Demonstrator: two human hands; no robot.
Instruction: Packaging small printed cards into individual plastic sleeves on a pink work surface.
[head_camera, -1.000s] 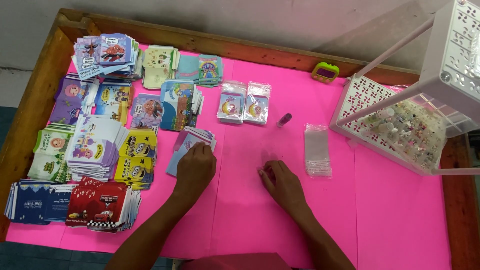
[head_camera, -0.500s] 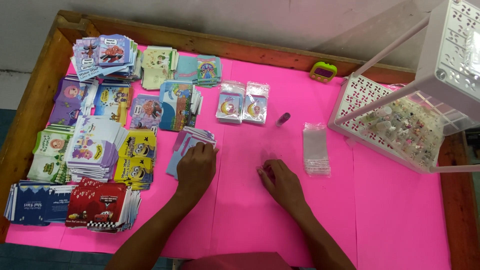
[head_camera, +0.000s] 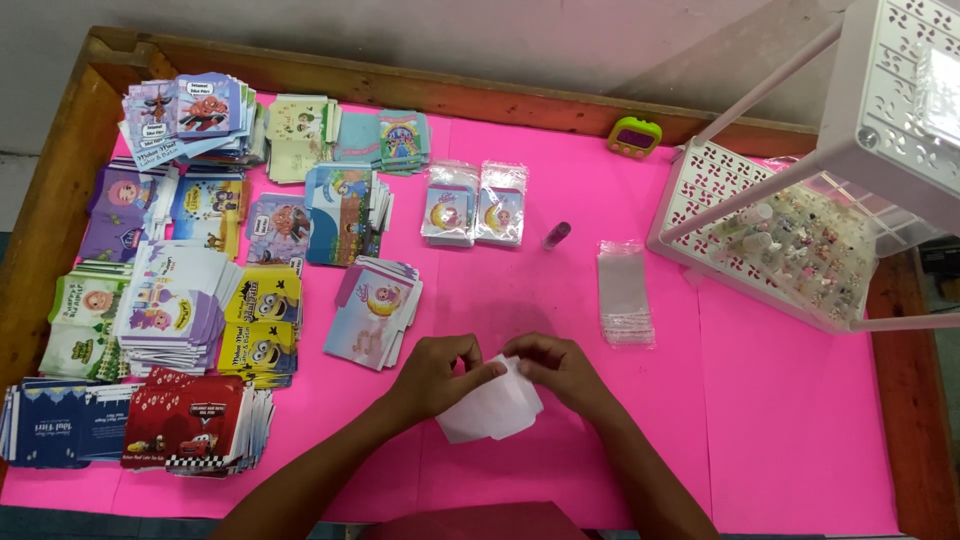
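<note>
Landmark: the stack of clear sleeves (head_camera: 625, 292) lying on the pink table cover (head_camera: 780, 420); every place below is told from it.
Left hand (head_camera: 432, 376): below and well left of the clear sleeves, fingers curled narrow, pinching the upper left edge of a white envelope (head_camera: 492, 408).
Right hand (head_camera: 560, 368): below and just left of the clear sleeves, fingertips closed on the envelope's top corner, touching the left fingertips.
White envelope: held between both hands, blank face up, its lower part resting on or just over the cover; I cannot tell which.
What has changed: half a second ago the left hand lay on the fanned pile of printed envelopes (head_camera: 372, 310) far left of the clear sleeves, and the right hand rested flat on bare cover with nothing in it. Now both have come together and the white piece is up between them.
What that means: one piece seems to have come off the pile, and the work has likely passed from picking to handling or opening it.
Small purple tube (head_camera: 557, 235): just up and left of the clear sleeves, untouched.
Filled clear packets (head_camera: 474, 203): farther left and up.
White plastic rack (head_camera: 800, 240): right of the clear sleeves.
Card stacks (head_camera: 190, 300): far left, untouched.
</note>
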